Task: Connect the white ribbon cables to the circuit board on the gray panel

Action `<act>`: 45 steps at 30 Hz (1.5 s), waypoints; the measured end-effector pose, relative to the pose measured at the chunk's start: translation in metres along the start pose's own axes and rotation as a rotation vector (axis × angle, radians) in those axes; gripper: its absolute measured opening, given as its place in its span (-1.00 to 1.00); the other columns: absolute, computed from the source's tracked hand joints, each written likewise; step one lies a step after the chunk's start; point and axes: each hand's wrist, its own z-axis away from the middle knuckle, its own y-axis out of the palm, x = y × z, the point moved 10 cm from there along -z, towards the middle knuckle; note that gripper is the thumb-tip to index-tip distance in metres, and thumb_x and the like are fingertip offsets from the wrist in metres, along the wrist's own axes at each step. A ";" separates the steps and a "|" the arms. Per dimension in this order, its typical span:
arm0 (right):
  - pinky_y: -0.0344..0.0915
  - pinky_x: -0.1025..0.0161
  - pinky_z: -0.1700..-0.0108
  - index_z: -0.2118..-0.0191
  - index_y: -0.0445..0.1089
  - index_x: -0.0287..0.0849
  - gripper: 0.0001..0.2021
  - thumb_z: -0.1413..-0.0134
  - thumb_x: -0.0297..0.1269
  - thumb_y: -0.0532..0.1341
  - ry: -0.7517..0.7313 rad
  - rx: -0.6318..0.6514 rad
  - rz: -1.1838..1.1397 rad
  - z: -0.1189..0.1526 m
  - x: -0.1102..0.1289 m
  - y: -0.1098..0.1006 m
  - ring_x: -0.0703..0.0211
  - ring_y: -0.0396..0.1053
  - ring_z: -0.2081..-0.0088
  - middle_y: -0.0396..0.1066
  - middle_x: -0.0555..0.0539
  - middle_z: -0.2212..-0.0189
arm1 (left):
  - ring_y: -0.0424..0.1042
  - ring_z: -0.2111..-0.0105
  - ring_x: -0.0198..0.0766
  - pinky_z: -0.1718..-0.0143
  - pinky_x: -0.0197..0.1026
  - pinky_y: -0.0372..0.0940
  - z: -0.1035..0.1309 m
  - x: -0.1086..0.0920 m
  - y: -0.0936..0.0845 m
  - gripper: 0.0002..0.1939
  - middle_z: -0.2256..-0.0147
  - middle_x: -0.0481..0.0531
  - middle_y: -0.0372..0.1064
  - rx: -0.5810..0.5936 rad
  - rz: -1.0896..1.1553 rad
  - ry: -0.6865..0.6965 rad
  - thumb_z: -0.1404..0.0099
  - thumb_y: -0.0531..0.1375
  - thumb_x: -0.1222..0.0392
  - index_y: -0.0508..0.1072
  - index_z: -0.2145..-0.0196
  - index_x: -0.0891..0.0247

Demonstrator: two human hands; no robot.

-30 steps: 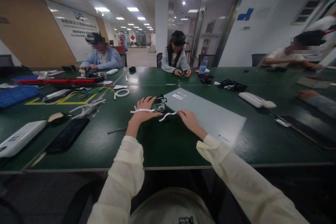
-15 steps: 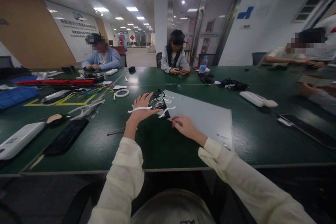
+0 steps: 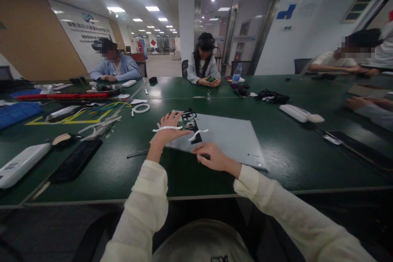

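Observation:
My left hand point(image 3: 168, 129) is wrapped round the left side of a black frame with a green circuit board point(image 3: 188, 124), over the left part of a flat grey panel point(image 3: 229, 135). Two white strips show there, one across my left hand and another point(image 3: 198, 134) over the frame's lower part. My right hand point(image 3: 211, 156) is closed at the panel's front edge, below the frame. A small dark thing shows between its fingers, too small to name. The panel lies on the green table point(image 3: 196, 180).
Left are a black phone point(image 3: 76, 159), a white device point(image 3: 23, 166), cables point(image 3: 102, 129), a white cable coil point(image 3: 140, 108) and a blue tray point(image 3: 18, 114). Right are a white device point(image 3: 297, 113) and a dark phone point(image 3: 362, 147). Several people sit around the table, one person point(image 3: 204, 65) opposite.
The grey panel has turned and shifted left, now reaching under the board and my left hand. My right hand has moved slightly down and left. The board has moved slightly right.

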 end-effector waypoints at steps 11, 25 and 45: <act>0.28 0.22 0.10 0.52 0.35 -0.19 -0.85 0.02 -0.32 0.12 -0.225 0.052 0.020 0.007 0.033 0.017 0.16 0.38 0.16 0.46 -0.13 0.27 | 0.05 -0.12 0.09 -0.11 0.04 -0.06 0.003 -0.022 0.036 -0.08 -0.13 0.16 0.07 0.150 -0.020 0.003 0.05 0.14 -0.37 0.06 -0.18 0.11; 0.30 0.26 0.11 0.45 0.40 -0.21 -0.88 0.00 -0.40 0.12 -0.250 0.030 0.124 0.003 0.034 0.020 0.20 0.40 0.20 0.47 -0.11 0.32 | -0.10 -0.20 0.17 -0.13 0.19 -0.16 0.009 -0.028 0.056 -0.03 -0.22 0.21 -0.10 0.299 0.046 -0.012 0.00 0.07 -0.41 -0.10 -0.24 0.14; 0.23 0.10 0.03 0.21 0.37 -0.21 -0.77 -0.16 -0.30 0.00 0.248 -0.376 0.346 0.008 -0.055 -0.065 0.07 0.32 0.12 0.41 -0.15 0.20 | 0.29 0.18 -0.14 0.14 -0.15 0.19 0.122 0.035 -0.006 -0.79 0.19 0.15 0.28 0.223 -0.167 -0.241 -0.24 0.04 0.13 0.34 0.23 0.29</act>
